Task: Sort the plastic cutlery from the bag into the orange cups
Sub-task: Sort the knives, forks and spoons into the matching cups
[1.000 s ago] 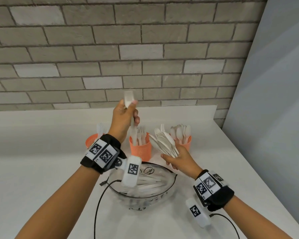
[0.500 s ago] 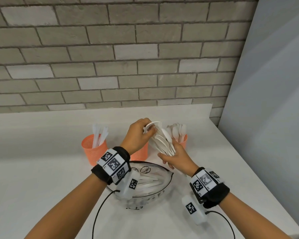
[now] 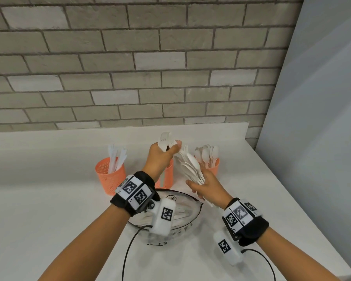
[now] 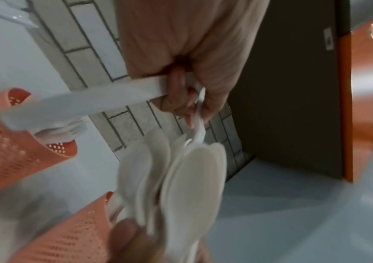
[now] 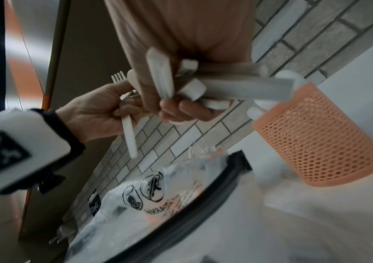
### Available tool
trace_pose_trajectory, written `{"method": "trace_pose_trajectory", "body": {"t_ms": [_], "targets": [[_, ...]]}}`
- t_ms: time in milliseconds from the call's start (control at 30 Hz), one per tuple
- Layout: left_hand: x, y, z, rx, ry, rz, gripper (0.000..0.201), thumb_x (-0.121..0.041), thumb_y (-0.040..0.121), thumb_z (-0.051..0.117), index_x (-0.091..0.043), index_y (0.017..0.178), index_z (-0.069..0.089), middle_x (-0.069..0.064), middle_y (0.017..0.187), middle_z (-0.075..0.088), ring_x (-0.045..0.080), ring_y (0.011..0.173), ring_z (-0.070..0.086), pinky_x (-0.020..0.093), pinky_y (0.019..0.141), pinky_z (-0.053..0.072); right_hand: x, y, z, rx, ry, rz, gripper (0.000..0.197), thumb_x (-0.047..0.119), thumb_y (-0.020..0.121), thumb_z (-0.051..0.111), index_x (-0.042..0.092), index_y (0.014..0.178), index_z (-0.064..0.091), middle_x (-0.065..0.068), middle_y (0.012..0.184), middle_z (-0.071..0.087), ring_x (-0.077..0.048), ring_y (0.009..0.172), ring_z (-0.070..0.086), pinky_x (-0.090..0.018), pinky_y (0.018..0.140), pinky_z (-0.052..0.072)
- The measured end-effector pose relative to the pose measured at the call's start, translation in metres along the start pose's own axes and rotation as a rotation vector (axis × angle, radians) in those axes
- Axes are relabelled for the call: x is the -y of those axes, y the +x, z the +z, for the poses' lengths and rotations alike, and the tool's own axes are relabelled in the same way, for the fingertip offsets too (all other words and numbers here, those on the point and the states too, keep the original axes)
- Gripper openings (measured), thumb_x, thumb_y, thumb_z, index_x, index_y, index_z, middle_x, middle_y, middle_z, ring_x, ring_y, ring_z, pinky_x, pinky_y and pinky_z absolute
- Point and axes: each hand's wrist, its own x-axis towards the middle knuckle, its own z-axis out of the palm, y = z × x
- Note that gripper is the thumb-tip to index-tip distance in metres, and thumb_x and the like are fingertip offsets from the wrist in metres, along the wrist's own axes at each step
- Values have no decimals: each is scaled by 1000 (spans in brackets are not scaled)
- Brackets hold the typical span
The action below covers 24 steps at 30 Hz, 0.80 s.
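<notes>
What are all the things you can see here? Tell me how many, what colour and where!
Orange perforated plastic cups: three, orange, in a row on the counter by the wall; the middle one is mostly hidden behind the left hand.
White plastic knives: several, white, upright in the left cup.
White plastic spoons: several, white, upright in the right cup.
Clear plastic bag: one, clear with black print, on the counter nearest the person, cutlery inside.
White counter: one, white, below a grey brick wall.
Left hand: holds white cutlery above the middle cup.
Right hand: holds a fanned bunch of white cutlery.
</notes>
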Motion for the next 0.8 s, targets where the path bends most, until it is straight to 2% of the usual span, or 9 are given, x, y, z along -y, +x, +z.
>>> {"method": "trace_pose_trajectory", "body": {"t_ms": [67,133,200,267,333,400,533,667,800], "targets": [[-5,6,-5,-32,-110,-40,17,-12,93,52,-7,96,68,-11,43,39,2,35,33,11,36,27,-2,-1,-1,-24,-33,1,47,6,87,59,27,126,44,5,72,54,1,50,52,-13,42,37],[-10,12,-11,-61,-204,-39,25,-12,96,43,-10,87,66,-5,50,32,4,41,29,12,37,25,-4,-2,-2,-71,-112,-23,48,7,87,59,32,125,44,10,77,56,4,56,54,-10,51,39],[-16,17,-17,-129,-280,-41,30,-15,98,38,-12,79,60,0,57,36,7,49,35,13,40,30,-5,-2,-3,-118,-238,-41,47,12,87,59,32,127,47,11,86,60,1,69,57,-16,64,44],[-21,21,-22,-186,-303,-44,33,-22,100,34,-14,76,55,2,62,53,11,58,48,18,52,42,-5,-2,-5,-154,-373,-41,48,16,87,59,27,132,46,5,97,64,-13,85,60,-27,72,45],[-22,23,-25,-191,-339,-31,34,-30,101,30,-17,79,52,-2,55,62,14,59,59,25,61,48,-6,-1,-6,-170,-501,-26,54,18,87,57,23,138,40,-2,105,65,-22,92,61,-28,69,44],[-21,23,-24,-182,-366,-20,31,-33,101,29,-17,87,51,-4,43,53,12,46,58,26,58,51,-7,-1,-6,-185,-604,-7,58,20,88,56,22,142,34,-5,110,64,-25,96,61,-28,67,41],[-13,19,-11,-112,-294,-64,11,-16,99,39,-12,107,45,1,56,37,5,32,42,21,41,46,-4,-4,-5,-215,-700,0,62,20,90,55,22,145,26,-7,112,64,-28,96,61,-26,63,36],[-1,15,0,30,-208,-232,10,-5,95,45,-6,87,50,6,60,45,3,31,39,14,33,35,-3,-6,-5,-238,-712,-2,68,17,90,54,26,148,18,-8,116,62,-29,98,60,-26,65,35],[0,7,7,103,-167,-251,28,-24,100,39,-7,87,59,0,45,62,9,39,58,20,43,52,-3,-8,-9,-254,-734,7,68,14,91,50,27,148,15,-11,116,62,-31,97,60,-26,65,34]]}}
